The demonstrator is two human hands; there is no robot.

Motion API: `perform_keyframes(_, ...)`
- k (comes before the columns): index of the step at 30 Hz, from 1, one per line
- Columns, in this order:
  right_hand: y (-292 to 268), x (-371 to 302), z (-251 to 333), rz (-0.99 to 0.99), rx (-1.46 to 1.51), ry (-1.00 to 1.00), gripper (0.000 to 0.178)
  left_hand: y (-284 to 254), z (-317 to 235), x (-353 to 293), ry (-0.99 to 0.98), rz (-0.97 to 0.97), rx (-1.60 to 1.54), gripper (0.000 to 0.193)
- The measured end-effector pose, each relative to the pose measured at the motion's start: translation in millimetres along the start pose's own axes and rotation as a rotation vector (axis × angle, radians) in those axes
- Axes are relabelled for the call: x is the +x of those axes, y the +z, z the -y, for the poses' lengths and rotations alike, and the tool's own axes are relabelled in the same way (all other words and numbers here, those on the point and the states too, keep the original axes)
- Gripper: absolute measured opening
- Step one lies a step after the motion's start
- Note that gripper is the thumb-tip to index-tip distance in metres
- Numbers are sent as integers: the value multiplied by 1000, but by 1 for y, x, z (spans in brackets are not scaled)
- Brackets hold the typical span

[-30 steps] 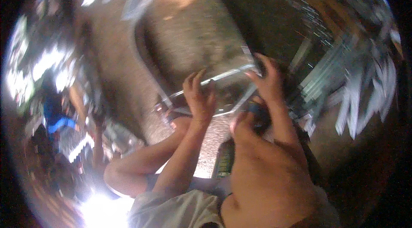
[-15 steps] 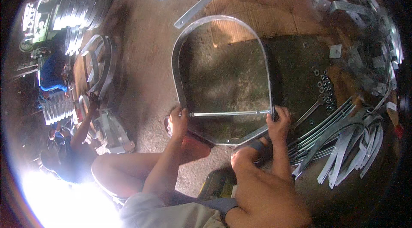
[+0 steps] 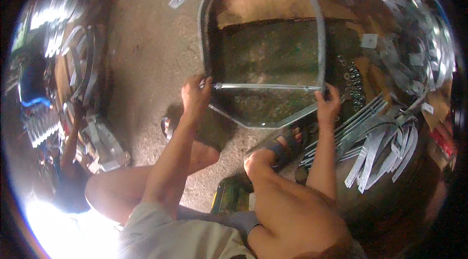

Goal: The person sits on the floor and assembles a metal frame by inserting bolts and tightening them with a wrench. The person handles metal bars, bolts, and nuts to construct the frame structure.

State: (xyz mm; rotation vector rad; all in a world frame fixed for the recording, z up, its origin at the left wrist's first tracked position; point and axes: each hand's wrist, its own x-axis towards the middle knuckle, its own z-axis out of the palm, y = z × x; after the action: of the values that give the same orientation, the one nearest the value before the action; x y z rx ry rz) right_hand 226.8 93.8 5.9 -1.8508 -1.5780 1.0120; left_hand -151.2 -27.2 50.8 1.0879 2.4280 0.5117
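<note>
A large hoop of bent flat metal strip (image 3: 322, 35), rounded at the far side and angled at the near side, is in front of me. A straight metal rod (image 3: 265, 86) spans it from side to side. My left hand (image 3: 195, 95) is closed around the rod's left end, at the outer side of the strip. At the opposite end my right hand (image 3: 328, 105) pinches the rod's end against the strip. Whether a small nut sits within the right fingers is hidden.
Several nuts and washers (image 3: 355, 86) lie on the floor at right, near several metal rods (image 3: 353, 125) and bent flat strips (image 3: 385, 149). Cardboard (image 3: 263, 3) lies at the far side. A yellow-and-black object (image 3: 229, 195) rests between my legs. Another person's arm (image 3: 70, 139) shows at left, beside metal parts.
Both hands and the hoop have moved farther from me, still gripped at the rod's ends. The whole view has shifted somewhat too.
</note>
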Motion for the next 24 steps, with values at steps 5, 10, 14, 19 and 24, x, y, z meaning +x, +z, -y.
perform_keyframes(5,-15,-2,-15,86,249,155,54,3,52,2,-369,104,-639,37)
perform_keyframes(10,-15,-8,-13,92,430,205,60,-7,61,-22,-466,201,-1060,37)
perform_keyframes(14,-11,-11,13,114,406,204,65,-4,66,-20,-440,294,-1092,33)
perform_keyframes(19,-13,-9,9,57,400,218,67,-5,60,-3,-407,410,-873,29)
perform_keyframes(24,-12,-5,-3,84,397,192,66,-3,62,5,-393,414,-863,30)
